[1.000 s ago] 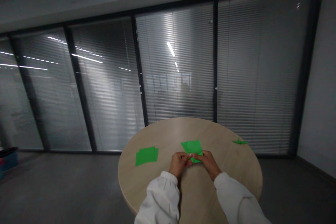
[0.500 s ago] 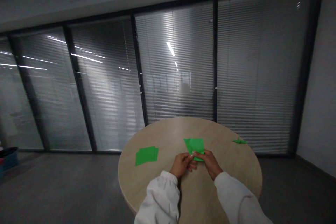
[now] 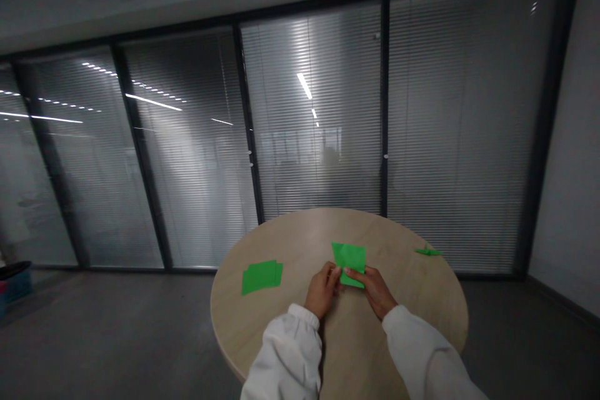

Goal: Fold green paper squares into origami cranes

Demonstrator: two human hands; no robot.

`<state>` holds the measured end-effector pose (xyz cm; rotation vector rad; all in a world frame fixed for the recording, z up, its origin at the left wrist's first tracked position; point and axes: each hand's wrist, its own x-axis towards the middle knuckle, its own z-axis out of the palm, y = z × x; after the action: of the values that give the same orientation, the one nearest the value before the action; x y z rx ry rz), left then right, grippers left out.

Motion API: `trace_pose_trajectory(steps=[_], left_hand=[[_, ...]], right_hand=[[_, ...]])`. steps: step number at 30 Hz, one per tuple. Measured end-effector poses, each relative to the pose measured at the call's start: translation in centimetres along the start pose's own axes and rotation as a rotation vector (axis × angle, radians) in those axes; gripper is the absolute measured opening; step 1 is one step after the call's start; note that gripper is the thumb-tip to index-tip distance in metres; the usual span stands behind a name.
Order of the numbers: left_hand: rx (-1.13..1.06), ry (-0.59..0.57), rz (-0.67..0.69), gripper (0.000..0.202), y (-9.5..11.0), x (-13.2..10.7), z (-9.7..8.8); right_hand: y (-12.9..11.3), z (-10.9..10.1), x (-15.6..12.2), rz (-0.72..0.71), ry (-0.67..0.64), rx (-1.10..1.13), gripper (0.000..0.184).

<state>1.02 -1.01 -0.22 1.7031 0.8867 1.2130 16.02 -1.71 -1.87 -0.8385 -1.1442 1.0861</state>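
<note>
Between my two hands is a green sheet of paper (image 3: 350, 256) with crease lines across it, raised over the round table. My right hand (image 3: 375, 290) pinches its lower right part, thumb on top. At the paper's lower left edge, my left hand (image 3: 322, 290) has its fingers closed on it; the fingertips are partly hidden. To the left lies a small stack of green paper sheets (image 3: 260, 277), slightly fanned out. Over on the right of the table sits a small folded green paper piece (image 3: 428, 251) with pointed ends.
The round wooden table (image 3: 300, 225) stands before a glass partition with closed blinds (image 3: 319, 181). A dark bin (image 3: 17, 281) with a blue side is on the floor at far left. A pale wall (image 3: 572, 200) rises at right.
The paper has turned and flattened a little, showing more of its face. My left hand has shifted slightly up, its fingers now more tightly closed at the paper's edge. My right hand has barely moved.
</note>
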Motion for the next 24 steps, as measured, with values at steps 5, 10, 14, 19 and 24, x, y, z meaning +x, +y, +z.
trace_pose_trajectory(steps=[5, 10, 14, 19, 24], left_hand=[[-0.240, 0.099, -0.037, 0.042, 0.0, 0.9, -0.4], [-0.350, 0.144, -0.104, 0.042, -0.4, 1.4, -0.8], [-0.317, 0.161, -0.107, 0.045, -1.0, 1.5, -1.0], [-0.280, 0.142, -0.128, 0.046, -1.5, 1.6, -1.0], [-0.343, 0.160, -0.182, 0.045, -1.0, 1.4, -0.8]], right_hand=[[0.1, 0.0, 0.0, 0.048, -0.092, -0.052, 0.050], [-0.2, 0.3, 0.0, 0.026, -0.105, -0.158, 0.049], [-0.1, 0.1, 0.3, -0.060, -0.031, -0.105, 0.047], [1.1, -0.6, 1.1, -0.066, 0.172, -0.126, 0.047], [0.9, -0.5, 1.0, -0.134, 0.098, -0.172, 0.041]])
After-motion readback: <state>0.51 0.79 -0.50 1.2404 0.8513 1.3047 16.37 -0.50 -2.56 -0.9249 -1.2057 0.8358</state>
